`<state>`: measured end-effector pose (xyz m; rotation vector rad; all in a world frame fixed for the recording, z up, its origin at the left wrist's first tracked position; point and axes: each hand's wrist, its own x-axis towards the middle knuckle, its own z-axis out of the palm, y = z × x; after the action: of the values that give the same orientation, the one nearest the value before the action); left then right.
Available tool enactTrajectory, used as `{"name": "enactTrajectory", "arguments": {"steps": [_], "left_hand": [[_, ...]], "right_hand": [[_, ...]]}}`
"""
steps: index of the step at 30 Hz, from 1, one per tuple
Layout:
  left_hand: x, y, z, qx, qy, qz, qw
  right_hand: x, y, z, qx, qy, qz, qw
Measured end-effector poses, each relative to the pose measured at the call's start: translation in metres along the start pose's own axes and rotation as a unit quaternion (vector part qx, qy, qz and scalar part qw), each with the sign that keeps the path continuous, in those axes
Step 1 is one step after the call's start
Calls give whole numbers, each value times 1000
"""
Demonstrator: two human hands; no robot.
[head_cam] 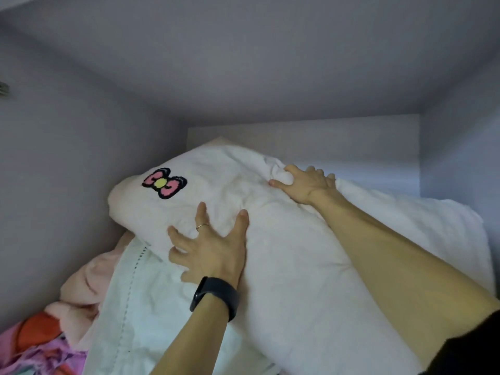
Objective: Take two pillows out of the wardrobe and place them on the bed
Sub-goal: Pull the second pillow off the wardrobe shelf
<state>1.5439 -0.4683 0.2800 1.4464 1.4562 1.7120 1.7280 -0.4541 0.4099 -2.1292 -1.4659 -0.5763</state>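
Currently the task stands at its first stage: no pillow has left the wardrobe [81, 131], and the bed is not in view. The top pillow [270, 253] lies inside the shelf compartment, on top of the stacked linen, running from about 10 o'clock in the frame to 4 o'clock. The left hand [211, 253] presses flat on its near face, fingers [201, 212] spread wide and thumb splayed toward 1 o'clock. The right hand [305, 185] reaches deeper, at 1 o'clock from the left hand, with its fingers [311, 169] curled into a bunched fold of the cover. Judged from this, extraction of the first pillow is beginning; carrying it to the bed and the whole second retrieval remain. The pillow is plump and soft, with a creased white cotton-like cover that dents under the palm and a stitched pink-and-black bow patch [164, 183] near its 10 o'clock corner. Beneath it, at 7 o'clock, lies a hemstitched white case [140, 293], smoother and flatter, probably the second pillow. A pink fleece [84, 280] and bright fabrics [40, 353] are bundled at 8 o'clock. The left hand carries a thin ring [202, 226] and a black wristband [215, 296].
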Motion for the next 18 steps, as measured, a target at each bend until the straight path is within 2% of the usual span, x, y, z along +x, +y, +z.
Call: {"name": "enactTrajectory", "arguments": {"steps": [5, 11, 18], "left_hand": [[-14, 10, -26, -46, 34, 27, 998], [-52, 16, -86, -160, 79, 19, 984], [-112, -17, -175, -209, 72, 44, 974]], "right_hand": [[-42, -17, -31, -36, 122, -45, 991], [-108, -64, -92, -63, 219, -84, 970], [-219, -98, -125, -39, 274, -77, 958]]}}
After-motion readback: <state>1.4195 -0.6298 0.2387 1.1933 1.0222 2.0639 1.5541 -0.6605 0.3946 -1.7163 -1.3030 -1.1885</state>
